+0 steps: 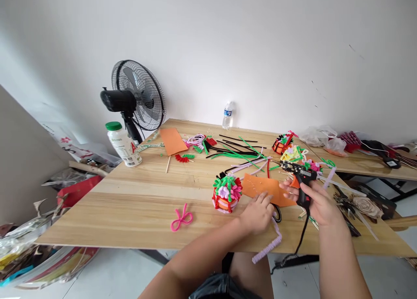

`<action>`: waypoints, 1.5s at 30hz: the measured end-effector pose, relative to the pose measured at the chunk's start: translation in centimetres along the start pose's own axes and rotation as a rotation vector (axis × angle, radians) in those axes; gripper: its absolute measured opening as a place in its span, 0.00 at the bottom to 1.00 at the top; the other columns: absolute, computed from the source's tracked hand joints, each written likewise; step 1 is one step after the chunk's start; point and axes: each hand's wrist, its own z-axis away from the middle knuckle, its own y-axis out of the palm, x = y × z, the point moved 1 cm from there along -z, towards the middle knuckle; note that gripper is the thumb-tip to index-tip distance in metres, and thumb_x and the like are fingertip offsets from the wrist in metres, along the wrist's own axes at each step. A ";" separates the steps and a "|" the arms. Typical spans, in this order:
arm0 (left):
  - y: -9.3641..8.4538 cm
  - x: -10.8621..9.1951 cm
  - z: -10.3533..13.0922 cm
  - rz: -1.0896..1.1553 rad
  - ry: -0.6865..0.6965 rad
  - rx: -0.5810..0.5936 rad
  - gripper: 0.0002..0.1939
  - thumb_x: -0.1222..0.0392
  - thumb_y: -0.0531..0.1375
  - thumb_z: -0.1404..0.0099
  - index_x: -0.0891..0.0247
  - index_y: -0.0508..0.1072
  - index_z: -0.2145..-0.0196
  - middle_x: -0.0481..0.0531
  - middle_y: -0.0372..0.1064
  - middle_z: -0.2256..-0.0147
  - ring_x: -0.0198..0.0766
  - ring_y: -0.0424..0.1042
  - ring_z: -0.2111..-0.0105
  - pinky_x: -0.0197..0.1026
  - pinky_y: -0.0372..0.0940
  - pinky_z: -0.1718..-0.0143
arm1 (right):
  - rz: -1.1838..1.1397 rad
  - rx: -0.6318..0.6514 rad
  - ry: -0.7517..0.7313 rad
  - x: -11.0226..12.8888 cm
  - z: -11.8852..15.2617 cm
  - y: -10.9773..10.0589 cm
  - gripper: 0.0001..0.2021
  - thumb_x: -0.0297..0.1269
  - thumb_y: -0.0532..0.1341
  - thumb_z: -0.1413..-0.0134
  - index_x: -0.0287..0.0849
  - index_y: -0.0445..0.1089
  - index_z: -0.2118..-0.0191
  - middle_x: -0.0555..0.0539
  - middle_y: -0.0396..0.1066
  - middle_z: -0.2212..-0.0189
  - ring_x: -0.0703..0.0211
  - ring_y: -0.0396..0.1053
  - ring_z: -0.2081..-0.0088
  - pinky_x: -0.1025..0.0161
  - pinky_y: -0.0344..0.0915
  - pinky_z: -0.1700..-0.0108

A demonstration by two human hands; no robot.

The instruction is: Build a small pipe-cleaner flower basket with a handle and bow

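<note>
Pretty bright, soft daylight all over, barely any shadows on the tabletop (137, 203). Wide lens bends the edges, the far corners look a bit soft.

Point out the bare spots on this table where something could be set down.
The table is bare along its near left, from the white bottle down to the pink bow. A smaller patch lies between the orange sheet and the flower basket. Around both hands and the glue gun it is crowded.

Black glue gun (301, 182), orange sheet (263, 188), pink bow (181, 218), pale wood table (130, 203).
</note>
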 end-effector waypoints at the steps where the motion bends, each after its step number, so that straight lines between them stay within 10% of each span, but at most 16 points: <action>1: -0.8 -0.4 0.8 0.027 0.014 -0.018 0.12 0.62 0.50 0.32 0.69 0.68 0.55 0.68 0.62 0.44 0.54 0.61 0.42 0.54 0.61 0.45 | 0.038 0.041 -0.007 0.7 0.3 1.0 0.19 0.47 0.69 0.58 0.45 0.70 0.60 0.41 0.76 0.61 0.41 0.75 0.56 0.53 0.74 0.63; 7: -4.1 0.3 9.7 0.257 0.074 -0.412 0.09 0.66 0.49 0.34 0.64 0.63 0.57 0.65 0.67 0.52 0.48 0.67 0.50 0.53 0.64 0.50 | 0.314 0.375 0.027 3.6 0.2 6.2 0.20 0.52 0.66 0.51 0.40 0.67 0.62 0.44 0.75 0.70 0.60 0.70 0.78 0.63 0.68 0.77; 12: -4.2 2.4 14.2 0.263 -0.040 -0.500 0.09 0.70 0.49 0.35 0.62 0.60 0.57 0.65 0.65 0.48 0.51 0.61 0.43 0.58 0.60 0.47 | 0.551 0.365 -0.001 3.7 -0.8 8.2 0.18 0.53 0.63 0.49 0.41 0.64 0.67 0.54 0.67 0.79 0.67 0.63 0.84 0.67 0.61 0.82; 45: -3.4 2.3 13.7 0.043 -0.082 -0.503 0.10 0.72 0.51 0.37 0.62 0.61 0.59 0.65 0.63 0.44 0.53 0.54 0.37 0.56 0.54 0.45 | 1.167 0.253 -0.231 4.6 -1.1 9.9 0.15 0.45 0.53 0.40 0.45 0.67 0.52 0.45 0.75 0.58 0.49 0.73 0.57 0.59 0.68 0.58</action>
